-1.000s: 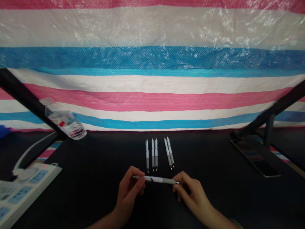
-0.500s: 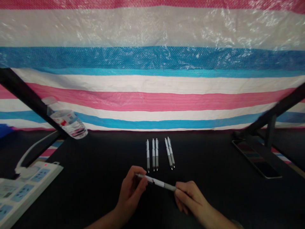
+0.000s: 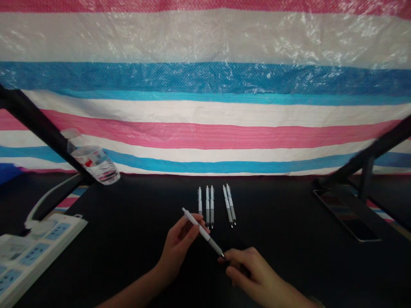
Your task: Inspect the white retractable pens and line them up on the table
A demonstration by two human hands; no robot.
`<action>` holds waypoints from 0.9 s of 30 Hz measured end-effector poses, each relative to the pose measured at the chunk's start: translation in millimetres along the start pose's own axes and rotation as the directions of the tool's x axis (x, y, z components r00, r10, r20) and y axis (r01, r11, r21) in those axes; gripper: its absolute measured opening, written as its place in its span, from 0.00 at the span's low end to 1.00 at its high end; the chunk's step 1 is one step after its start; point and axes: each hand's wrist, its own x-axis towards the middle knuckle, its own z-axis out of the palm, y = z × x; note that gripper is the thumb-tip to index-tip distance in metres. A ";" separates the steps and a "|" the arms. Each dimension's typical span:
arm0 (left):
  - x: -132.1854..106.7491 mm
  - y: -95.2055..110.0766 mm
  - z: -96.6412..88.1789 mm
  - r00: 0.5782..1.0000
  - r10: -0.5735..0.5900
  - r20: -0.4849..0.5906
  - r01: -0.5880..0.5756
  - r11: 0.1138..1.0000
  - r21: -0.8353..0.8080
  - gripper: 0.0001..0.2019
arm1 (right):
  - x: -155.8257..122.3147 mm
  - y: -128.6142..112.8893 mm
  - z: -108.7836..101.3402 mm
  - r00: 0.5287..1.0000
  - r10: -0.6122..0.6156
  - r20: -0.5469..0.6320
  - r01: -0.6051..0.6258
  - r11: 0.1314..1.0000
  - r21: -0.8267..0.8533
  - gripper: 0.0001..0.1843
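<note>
My left hand (image 3: 178, 246) is shut on a white retractable pen (image 3: 202, 231), which lies diagonally across its fingers with the clicker end pointing up and to the left. The pen's grey tip reaches the fingertips of my right hand (image 3: 253, 269), but I cannot tell whether they pinch it. Beyond my hands, several similar pens lie side by side on the black table (image 3: 128, 214), a group of three (image 3: 207, 205) and a close pair (image 3: 229, 204), all with their tips towards me.
A plastic water bottle (image 3: 94, 161) leans against a dark metal bar at the left. Below it lies a white power strip (image 3: 35, 248) with a cable. A dark tablet or phone (image 3: 346, 216) lies at the right. A striped tarpaulin (image 3: 205, 132) hangs behind.
The held pen has swung from nearly level to a steep diagonal. My right hand has moved down and towards me, with its fingers now at the pen's tip. My left hand has shifted slightly left.
</note>
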 end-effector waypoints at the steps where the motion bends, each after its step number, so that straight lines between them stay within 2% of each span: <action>1: 1.4 0.0 0.2 1.000 0.002 -0.022 -0.002 1.000 -0.003 0.14 | -0.1 -0.5 -0.1 1.000 -0.001 -0.002 0.001 1.000 -0.005 0.18; 6: 4.7 5.3 4.4 0.998 0.003 -0.059 -0.002 1.000 0.026 0.34 | -0.8 -2.7 -2.0 1.000 -0.002 0.015 0.003 0.999 -0.041 0.17; 7: 4.9 6.9 5.2 0.999 0.004 -0.052 -0.002 0.999 0.043 0.34 | -0.9 -3.1 -2.4 1.000 0.000 0.019 0.000 0.999 -0.043 0.17; 12: 6.0 12.0 6.9 0.999 0.027 -0.026 -0.024 0.993 0.120 0.23 | -0.8 -5.5 -3.8 1.000 -0.008 0.026 0.009 0.999 -0.034 0.17; 17: 5.9 13.6 6.9 0.999 0.003 -0.050 0.003 0.994 0.112 0.31 | -0.2 -5.4 -2.7 0.999 -0.026 0.023 0.027 0.999 -0.020 0.17; 21: 5.9 13.1 6.2 1.000 -0.022 -0.016 0.023 0.996 0.081 0.28 | 0.0 -5.4 -2.4 0.999 -0.034 0.002 0.034 0.999 -0.031 0.16; 27: 6.5 11.6 5.1 0.998 -0.018 -0.057 0.021 0.998 0.056 0.27 | 0.1 -7.7 -4.1 0.999 -0.017 0.036 0.018 0.999 -0.033 0.16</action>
